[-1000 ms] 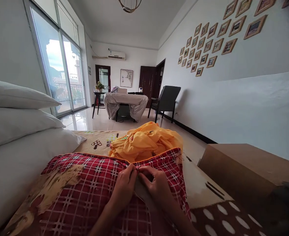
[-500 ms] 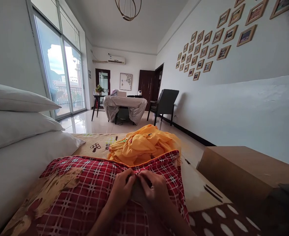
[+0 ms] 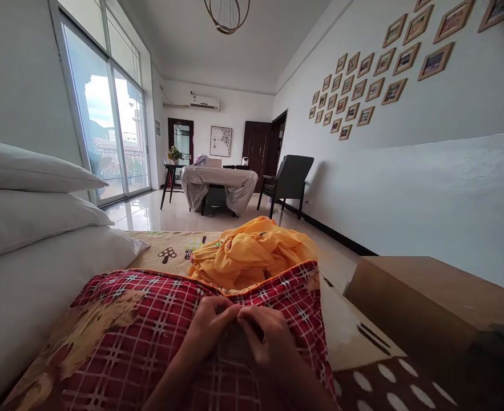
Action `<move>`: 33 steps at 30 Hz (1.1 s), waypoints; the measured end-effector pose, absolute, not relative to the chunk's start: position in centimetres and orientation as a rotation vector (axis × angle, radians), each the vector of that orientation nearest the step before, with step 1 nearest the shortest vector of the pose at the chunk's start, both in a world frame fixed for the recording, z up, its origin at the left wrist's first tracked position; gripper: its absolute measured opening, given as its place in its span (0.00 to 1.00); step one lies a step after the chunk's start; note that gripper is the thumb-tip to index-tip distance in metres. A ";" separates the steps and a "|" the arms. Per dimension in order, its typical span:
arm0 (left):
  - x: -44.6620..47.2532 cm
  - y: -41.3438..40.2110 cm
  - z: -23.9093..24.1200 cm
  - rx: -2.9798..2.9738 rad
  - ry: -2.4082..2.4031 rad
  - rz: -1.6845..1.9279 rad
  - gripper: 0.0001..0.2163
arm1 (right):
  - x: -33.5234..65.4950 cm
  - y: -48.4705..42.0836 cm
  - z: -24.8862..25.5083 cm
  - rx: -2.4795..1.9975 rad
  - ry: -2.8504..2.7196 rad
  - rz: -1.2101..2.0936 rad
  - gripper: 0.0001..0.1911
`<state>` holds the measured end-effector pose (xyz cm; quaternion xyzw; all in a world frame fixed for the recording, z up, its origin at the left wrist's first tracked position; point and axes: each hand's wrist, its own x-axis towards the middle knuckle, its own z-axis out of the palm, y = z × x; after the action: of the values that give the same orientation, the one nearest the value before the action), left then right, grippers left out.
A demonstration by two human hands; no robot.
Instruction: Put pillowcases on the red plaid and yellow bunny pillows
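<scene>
We see two bare hands meet in the middle of a red checked cloth with white lines and a tan animal picture (image 3: 149,337). The left hand (image 3: 209,331) and the right hand (image 3: 269,342) sit side by side, fingertips touching. Both hands curl in and pinch a small fold of the red cloth between fingers and thumbs. The fold stands up a little right where the two grips meet.

The red cloth spreads out from the pinch to the left, to the right and back toward us. Just past the hands, on the far side of the pinch, lies a crumpled yellow cloth heap (image 3: 252,251); the far edge of the red cloth touches it. Beyond the heap, a beige blanket with small mushroom pictures (image 3: 166,251) shows.

To the left of the hands, well apart, three soft white pillows (image 3: 33,217) lie stacked. To the right of the hands, a brown cardboard box (image 3: 427,302) stands near. Below it, a brown cloth with white dots (image 3: 388,388) lies beside the right wrist.
</scene>
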<state>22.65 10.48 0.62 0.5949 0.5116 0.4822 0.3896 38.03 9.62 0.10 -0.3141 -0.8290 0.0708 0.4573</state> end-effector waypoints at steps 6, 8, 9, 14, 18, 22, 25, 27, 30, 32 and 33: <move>23.1 10.4 0.8 1.317 1.188 1.389 0.19 | 38.2 9.0 0.4 -0.826 -2.162 0.212 0.06; 23.1 10.4 0.8 1.282 1.160 1.436 0.20 | 38.3 8.8 0.7 -0.816 -2.181 0.201 0.06; 23.1 10.4 0.8 1.271 1.156 1.450 0.20 | 38.4 8.7 0.8 -0.813 -2.179 0.194 0.06; 22.9 10.3 0.8 1.189 1.196 1.513 0.23 | 38.7 7.8 1.9 -0.755 -2.266 0.256 0.11; 22.5 10.4 0.8 1.192 1.218 1.530 0.23 | 38.9 6.9 2.8 -0.703 -2.270 0.338 0.10; 22.8 10.1 0.8 1.438 1.332 1.575 0.21 | 39.2 7.0 2.9 -0.745 -2.191 0.374 0.09; 23.4 9.3 0.6 1.686 1.353 1.683 0.14 | 39.5 7.7 2.7 -0.761 -2.068 0.345 0.10; 23.6 8.7 0.6 1.975 1.268 1.744 0.11 | 39.7 8.2 2.7 -0.748 -1.988 0.299 0.09; 23.6 8.1 0.9 2.421 1.090 1.653 0.14 | 39.8 8.5 2.6 -0.697 -1.924 0.199 0.07; 23.5 8.0 1.2 2.520 1.006 1.536 0.14 | 39.8 8.5 2.6 -0.671 -1.915 0.158 0.07; 23.4 8.1 1.4 2.523 0.978 1.494 0.14 | 39.7 8.5 2.5 -0.665 -1.918 0.151 0.07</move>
<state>23.39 8.05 1.38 0.8161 0.3163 0.4831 0.0254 39.73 8.51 2.52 -0.2782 -0.8017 0.0632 0.5253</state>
